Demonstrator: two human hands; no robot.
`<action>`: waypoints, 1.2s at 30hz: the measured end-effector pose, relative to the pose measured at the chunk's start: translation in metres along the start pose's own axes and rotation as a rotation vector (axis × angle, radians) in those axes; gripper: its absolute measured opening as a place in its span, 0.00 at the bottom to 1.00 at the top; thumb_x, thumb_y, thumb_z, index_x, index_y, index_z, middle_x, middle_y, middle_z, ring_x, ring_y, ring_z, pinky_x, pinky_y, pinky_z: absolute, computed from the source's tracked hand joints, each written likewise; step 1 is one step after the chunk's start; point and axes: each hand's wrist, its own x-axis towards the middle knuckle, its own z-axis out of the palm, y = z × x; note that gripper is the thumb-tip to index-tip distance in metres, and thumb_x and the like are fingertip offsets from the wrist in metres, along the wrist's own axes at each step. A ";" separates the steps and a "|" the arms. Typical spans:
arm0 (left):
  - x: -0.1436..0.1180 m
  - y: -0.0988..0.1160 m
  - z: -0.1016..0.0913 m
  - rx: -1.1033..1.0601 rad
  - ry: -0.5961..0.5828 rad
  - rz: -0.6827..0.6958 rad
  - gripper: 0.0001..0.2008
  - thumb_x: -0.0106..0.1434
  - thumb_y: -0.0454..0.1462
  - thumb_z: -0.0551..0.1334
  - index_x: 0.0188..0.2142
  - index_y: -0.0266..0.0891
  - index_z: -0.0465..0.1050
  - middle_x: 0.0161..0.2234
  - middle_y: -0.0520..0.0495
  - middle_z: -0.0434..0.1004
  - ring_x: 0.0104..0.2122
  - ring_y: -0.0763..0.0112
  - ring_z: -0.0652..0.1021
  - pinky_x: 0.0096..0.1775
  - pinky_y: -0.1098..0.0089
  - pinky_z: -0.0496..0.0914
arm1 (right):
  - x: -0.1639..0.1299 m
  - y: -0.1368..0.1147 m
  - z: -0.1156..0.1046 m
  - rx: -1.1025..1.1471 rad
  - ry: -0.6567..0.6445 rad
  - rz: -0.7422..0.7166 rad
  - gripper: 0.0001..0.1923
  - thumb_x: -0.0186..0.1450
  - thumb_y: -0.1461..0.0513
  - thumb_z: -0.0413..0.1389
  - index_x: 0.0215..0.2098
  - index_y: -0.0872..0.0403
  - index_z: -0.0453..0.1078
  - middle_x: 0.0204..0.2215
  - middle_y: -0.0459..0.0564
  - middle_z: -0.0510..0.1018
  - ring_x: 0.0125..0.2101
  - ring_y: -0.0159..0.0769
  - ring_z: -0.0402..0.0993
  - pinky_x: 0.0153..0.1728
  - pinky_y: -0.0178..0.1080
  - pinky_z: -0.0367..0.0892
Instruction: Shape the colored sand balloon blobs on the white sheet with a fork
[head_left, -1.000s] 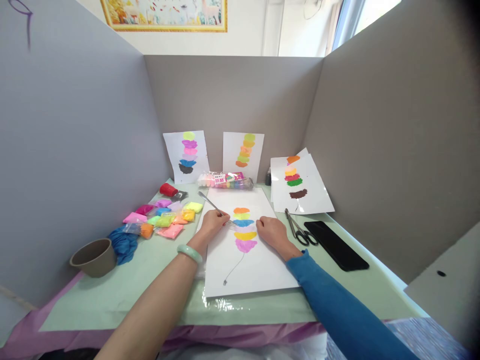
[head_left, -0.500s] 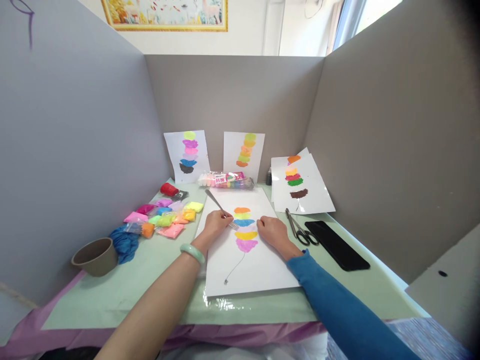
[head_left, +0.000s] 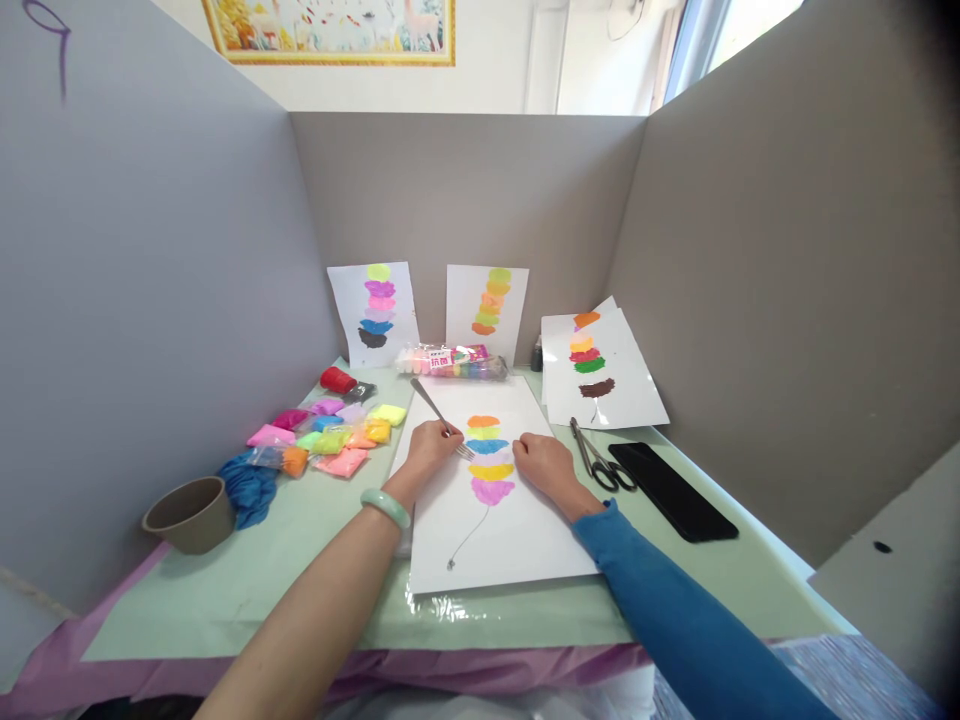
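A metal fork point(head_left: 429, 398) is gripped in my left hand point(head_left: 433, 446), its tines touching or just above a pale lilac band on the white paper point(head_left: 450, 535). Coloured bands in orange, yellow-green, blue, lilac, yellow and pink form a balloon shape point(head_left: 491, 470) on the sheet, with a thin drawn string below. On the right side of the bands rests my right hand point(head_left: 544, 463), closed with its fingers curled under; whether anything is inside them is hidden. A jade-green bangle point(head_left: 386, 507) circles my left wrist.
Colourful clay packets point(head_left: 337, 440) lie left, near a brown pot point(head_left: 191, 515) and blue clay point(head_left: 251, 488). Scissors point(head_left: 600, 460) and a black phone point(head_left: 671, 490) lie right. Behind are a clay pack point(head_left: 454, 361) and painted sheets point(head_left: 607, 365). Grey panels point(head_left: 465, 190) enclose the table.
Both hands and the fork stay in nearly the same place over the paper. The whole view has shifted very slightly.
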 end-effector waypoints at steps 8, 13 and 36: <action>-0.001 0.002 -0.002 0.019 0.007 -0.008 0.08 0.56 0.35 0.62 0.33 0.37 0.80 0.31 0.47 0.81 0.33 0.68 0.77 0.32 0.74 0.64 | 0.000 0.000 0.000 -0.004 0.005 -0.006 0.21 0.68 0.59 0.41 0.38 0.53 0.76 0.37 0.53 0.80 0.37 0.38 0.74 0.30 0.35 0.57; 0.001 0.001 -0.001 0.045 0.018 -0.002 0.08 0.56 0.35 0.62 0.33 0.37 0.80 0.31 0.47 0.81 0.33 0.68 0.77 0.32 0.74 0.65 | -0.001 0.000 0.000 -0.003 0.003 -0.001 0.20 0.68 0.58 0.42 0.37 0.53 0.76 0.36 0.53 0.80 0.37 0.38 0.75 0.29 0.34 0.56; 0.005 -0.005 -0.001 0.089 0.018 -0.013 0.08 0.57 0.35 0.62 0.33 0.37 0.81 0.32 0.46 0.81 0.34 0.68 0.78 0.33 0.74 0.64 | 0.001 0.002 0.002 0.008 0.022 -0.013 0.20 0.67 0.58 0.42 0.35 0.53 0.75 0.36 0.52 0.80 0.36 0.38 0.75 0.29 0.35 0.56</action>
